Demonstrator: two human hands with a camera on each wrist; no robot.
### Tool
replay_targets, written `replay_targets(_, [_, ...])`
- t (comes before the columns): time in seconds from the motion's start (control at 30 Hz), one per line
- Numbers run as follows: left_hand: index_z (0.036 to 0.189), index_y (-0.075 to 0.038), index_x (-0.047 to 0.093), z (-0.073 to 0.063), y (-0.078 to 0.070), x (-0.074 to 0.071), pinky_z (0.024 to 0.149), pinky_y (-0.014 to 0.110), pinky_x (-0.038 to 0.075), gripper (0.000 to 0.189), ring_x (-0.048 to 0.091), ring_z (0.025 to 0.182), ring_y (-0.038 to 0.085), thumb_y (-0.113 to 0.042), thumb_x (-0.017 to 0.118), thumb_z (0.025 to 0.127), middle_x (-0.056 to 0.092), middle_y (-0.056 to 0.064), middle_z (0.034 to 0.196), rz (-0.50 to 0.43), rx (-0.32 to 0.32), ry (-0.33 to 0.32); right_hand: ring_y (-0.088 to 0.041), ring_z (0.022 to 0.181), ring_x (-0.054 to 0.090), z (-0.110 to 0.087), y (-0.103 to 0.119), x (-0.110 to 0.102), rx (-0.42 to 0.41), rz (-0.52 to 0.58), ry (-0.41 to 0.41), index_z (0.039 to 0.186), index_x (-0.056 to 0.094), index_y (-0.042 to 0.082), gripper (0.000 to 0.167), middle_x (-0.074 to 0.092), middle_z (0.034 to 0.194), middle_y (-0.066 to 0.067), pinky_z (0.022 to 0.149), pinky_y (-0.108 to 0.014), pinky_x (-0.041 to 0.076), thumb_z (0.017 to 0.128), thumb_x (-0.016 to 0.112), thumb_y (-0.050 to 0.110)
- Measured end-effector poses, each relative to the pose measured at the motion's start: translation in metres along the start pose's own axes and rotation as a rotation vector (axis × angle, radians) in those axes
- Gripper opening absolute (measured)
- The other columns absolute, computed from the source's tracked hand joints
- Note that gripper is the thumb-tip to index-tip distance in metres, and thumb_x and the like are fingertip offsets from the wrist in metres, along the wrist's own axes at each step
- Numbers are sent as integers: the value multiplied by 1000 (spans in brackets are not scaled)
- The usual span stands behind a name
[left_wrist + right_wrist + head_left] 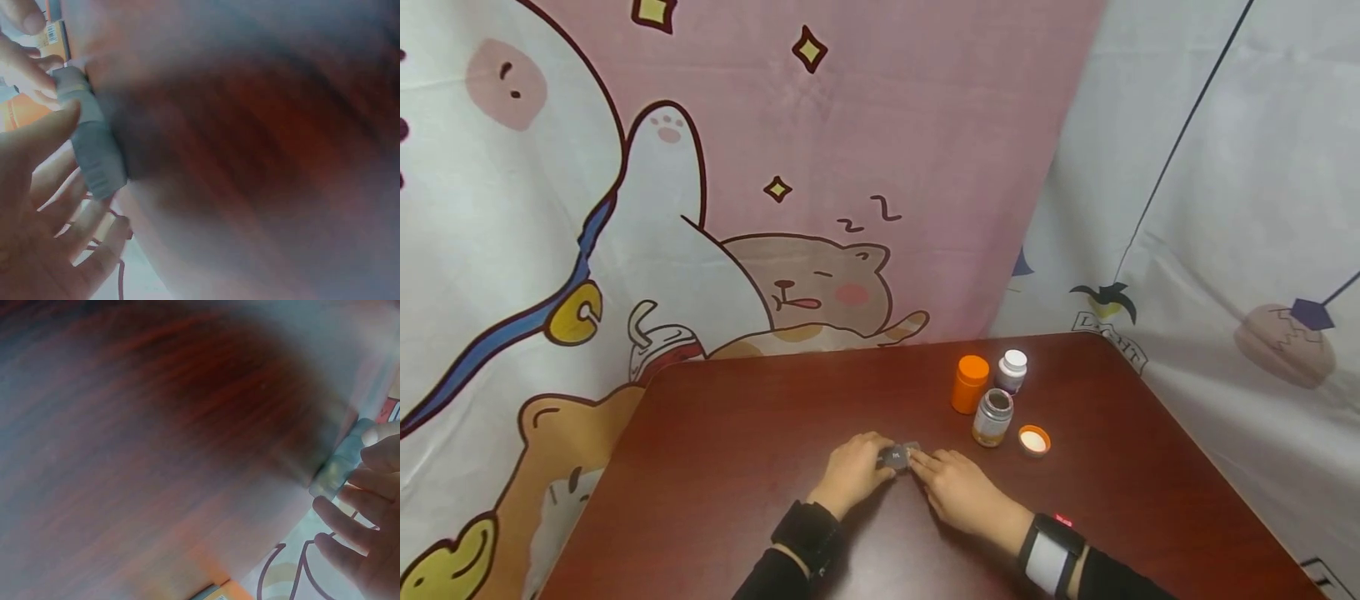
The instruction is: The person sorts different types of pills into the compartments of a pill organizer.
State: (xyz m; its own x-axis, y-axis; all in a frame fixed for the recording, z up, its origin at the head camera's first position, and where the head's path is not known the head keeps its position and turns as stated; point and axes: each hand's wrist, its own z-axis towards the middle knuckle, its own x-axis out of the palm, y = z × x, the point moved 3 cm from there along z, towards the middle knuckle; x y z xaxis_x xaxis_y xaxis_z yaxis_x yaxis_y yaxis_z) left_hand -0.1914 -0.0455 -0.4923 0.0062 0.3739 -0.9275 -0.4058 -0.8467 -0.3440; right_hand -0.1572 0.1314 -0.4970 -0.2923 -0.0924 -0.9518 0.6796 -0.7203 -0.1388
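Note:
Low over the brown table, my left hand (852, 468) holds a small grey case (895, 457) between thumb and fingers. White lettering marks its dark top, and its right end looks lighter and see-through. In the left wrist view the case (97, 150) is long and divided into sections, with my left thumb lying along its side. My right hand (961, 492) reaches in from the other side. Its extended fingertips touch the lighter end, while the thumb stays apart below. The right wrist view shows the case (342, 459) beside those fingers.
Right of the hands stand an orange bottle (971, 385), a white-capped bottle (1012, 372) and an uncapped jar (992, 419). An orange-rimmed lid (1034, 440) lies inside up nearby. A small red item (1063, 520) shows by the right wrist. A printed cloth (865, 125) hangs behind the table.

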Motion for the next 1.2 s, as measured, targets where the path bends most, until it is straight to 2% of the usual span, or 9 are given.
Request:
replay_targets(0.13, [118, -17, 71, -1, 1, -3, 80, 40, 57, 42, 65, 102, 20, -29, 82, 79, 69, 0, 109, 31, 4, 18, -17, 97, 65, 2, 0, -1, 10, 6, -22, 125, 69, 9, 41, 70, 126, -3, 86, -36, 55, 86, 70, 22])
replay_targets(0.23, [116, -13, 71, -2, 2, -3, 80, 40, 57, 42, 65, 101, 20, -28, 82, 79, 69, 1, 108, 24, -9, 18, -18, 100, 64, 5, 1, -3, 7, 8, -28, 121, 70, 8, 38, 71, 121, -3, 89, -36, 55, 87, 70, 24])
replay_targets(0.47, [109, -11, 72, -3, 8, 1, 80, 41, 57, 36, 66, 99, 22, -26, 83, 78, 71, 2, 104, -28, -9, -14, -15, 96, 64, 21, -4, -3, -6, 9, -79, 100, 75, 12, 21, 71, 101, 2, 87, -35, 54, 84, 74, 25])
replay_targets(0.67, [108, -11, 73, -2, 10, 2, 80, 42, 57, 36, 67, 99, 23, -25, 84, 77, 71, 2, 104, -45, -9, -13, -16, 90, 65, 38, -4, 2, -70, -22, -142, 103, 73, 13, 27, 70, 97, 2, 82, -34, 55, 81, 78, 27])
replay_targets(0.83, [111, -9, 72, -2, 10, 5, 83, 45, 56, 39, 68, 102, 26, -24, 85, 77, 73, 6, 108, -94, -28, 0, -14, 78, 63, 45, -1, 5, -113, -104, -146, 92, 71, 15, 26, 67, 83, 4, 73, -30, 54, 78, 80, 35])
replay_targets(0.97, [111, -8, 72, -1, 10, 6, 86, 44, 55, 41, 69, 103, 27, -23, 85, 75, 73, 8, 110, -123, -53, -6, -13, 71, 61, 48, -1, 6, -124, -122, -144, 85, 70, 16, 25, 65, 76, 5, 65, -28, 52, 76, 81, 36])
replay_targets(1.2, [105, -7, 73, -1, 12, 2, 80, 43, 56, 39, 69, 96, 27, -21, 88, 72, 74, 8, 103, -128, -45, -31, -13, 72, 62, 53, 2, 5, -143, -148, -100, 85, 70, 16, 21, 66, 77, 5, 67, -28, 52, 78, 80, 33])
